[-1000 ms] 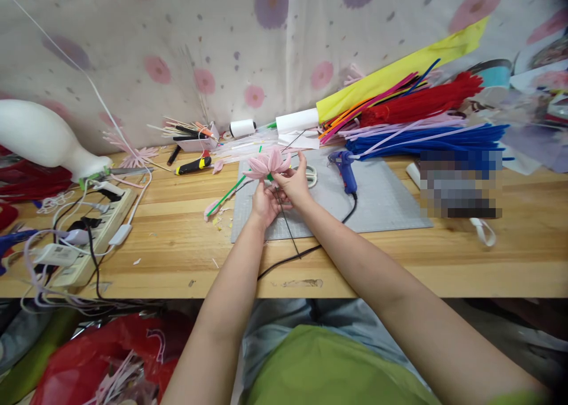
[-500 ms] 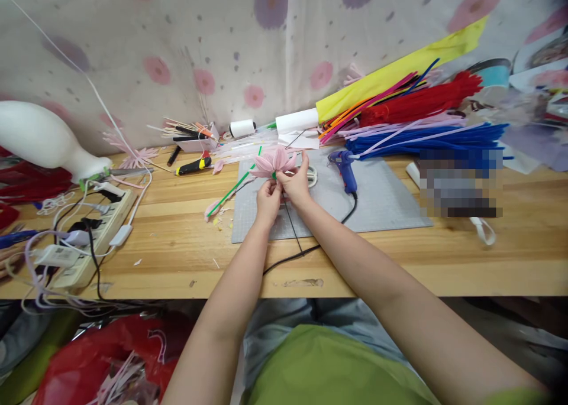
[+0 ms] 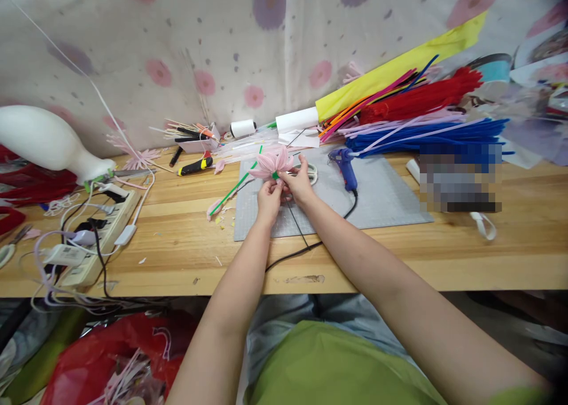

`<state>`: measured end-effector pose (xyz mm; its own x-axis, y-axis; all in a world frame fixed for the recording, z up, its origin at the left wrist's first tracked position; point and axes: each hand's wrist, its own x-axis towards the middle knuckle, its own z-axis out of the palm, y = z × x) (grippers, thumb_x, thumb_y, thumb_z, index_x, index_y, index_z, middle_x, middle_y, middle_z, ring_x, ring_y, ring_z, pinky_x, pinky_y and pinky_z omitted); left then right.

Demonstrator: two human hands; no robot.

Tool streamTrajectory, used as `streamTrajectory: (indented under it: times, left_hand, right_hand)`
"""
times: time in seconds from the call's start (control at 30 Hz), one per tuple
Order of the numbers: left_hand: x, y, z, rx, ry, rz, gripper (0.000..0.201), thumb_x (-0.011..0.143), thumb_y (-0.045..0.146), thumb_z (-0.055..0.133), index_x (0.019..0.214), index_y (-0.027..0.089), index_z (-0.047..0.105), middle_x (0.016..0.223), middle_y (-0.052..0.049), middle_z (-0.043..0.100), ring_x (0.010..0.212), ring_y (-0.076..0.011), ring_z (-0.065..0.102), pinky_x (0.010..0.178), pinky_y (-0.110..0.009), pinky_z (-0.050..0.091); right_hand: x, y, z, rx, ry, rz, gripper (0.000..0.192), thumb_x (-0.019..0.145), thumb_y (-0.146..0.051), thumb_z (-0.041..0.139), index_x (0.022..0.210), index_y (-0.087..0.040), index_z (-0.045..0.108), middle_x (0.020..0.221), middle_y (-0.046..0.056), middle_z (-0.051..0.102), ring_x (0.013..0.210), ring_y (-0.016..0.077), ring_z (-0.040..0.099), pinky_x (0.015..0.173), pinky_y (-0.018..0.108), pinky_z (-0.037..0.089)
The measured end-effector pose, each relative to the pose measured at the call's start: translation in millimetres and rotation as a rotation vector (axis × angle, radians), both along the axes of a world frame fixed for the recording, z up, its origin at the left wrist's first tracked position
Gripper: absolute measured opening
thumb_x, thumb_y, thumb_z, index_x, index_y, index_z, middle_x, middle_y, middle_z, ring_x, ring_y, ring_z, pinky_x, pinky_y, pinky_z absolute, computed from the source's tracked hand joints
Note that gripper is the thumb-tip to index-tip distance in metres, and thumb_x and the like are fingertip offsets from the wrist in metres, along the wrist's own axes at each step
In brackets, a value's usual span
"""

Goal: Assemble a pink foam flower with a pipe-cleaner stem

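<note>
Hands meet over the grey mat [image 3: 381,198] near the bench's back edge. Left hand [image 3: 268,197] pinches the pink flower [image 3: 274,161] at its base; right hand [image 3: 299,183] closed on the same base w/ green wrap showing. Risk (est.): too tight a squeeze could crush the petals; glue gun [image 3: 345,167] & its cord lie just beside the right forearm, snag possible.
</note>
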<state>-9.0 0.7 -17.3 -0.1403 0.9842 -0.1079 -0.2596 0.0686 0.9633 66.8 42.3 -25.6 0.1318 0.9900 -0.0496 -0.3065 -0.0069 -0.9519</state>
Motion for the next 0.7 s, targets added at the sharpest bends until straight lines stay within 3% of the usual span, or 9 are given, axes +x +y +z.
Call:
streamTrajectory:
  times: [0.27, 0.5, 0.7]
  left_hand:
    - [-0.1, -0.8, -0.1, 0.004, 0.017, 0.007, 0.015, 0.074, 0.027, 0.065, 0.077, 0.015, 0.056, 0.06, 0.004, 0.057, 0.056, -0.008, 0.057, 0.054, -0.02, 0.048]
    - [1.0, -2.0, -1.6, 0.023, 0.031, 0.002, 0.017, 0.074, 0.029, 0.065, 0.077, 0.016, 0.055, 0.06, 0.004, 0.058, 0.056, -0.0088, 0.057, 0.052, -0.02, 0.047]
    - [-1.5, -2.0, 3.3, -0.024, -0.072, -0.001, 0.021, 0.072, 0.032, 0.066, 0.078, 0.015, 0.055, 0.066, 0.002, 0.062, 0.063, -0.0108, 0.062, 0.06, -0.023, 0.051]
  right_hand:
    - [4.5, 4.9, -5.7, 0.066, -0.011, 0.002, 0.099, 0.055, -0.03, 0.072, 0.138, -0.031, 0.017, 0.114, 0.006, 0.05, 0.065, 0.0085, 0.055, 0.052, 0.023, 0.048]
    - [0.0, 0.7, 3.1, 0.005, -0.029, -0.051, 0.101, 0.054, -0.028, 0.067, 0.139, -0.029, 0.013, 0.114, 0.008, 0.049, 0.06, 0.009, 0.053, 0.045, 0.023, 0.044]
    - [0.1, 2.6, 0.7, 0.053, -0.021, -0.022, 0.104, 0.053, -0.032, 0.069, 0.14, -0.03, 0.011, 0.106, 0.004, 0.052, 0.065, 0.0101, 0.054, 0.051, 0.024, 0.047]
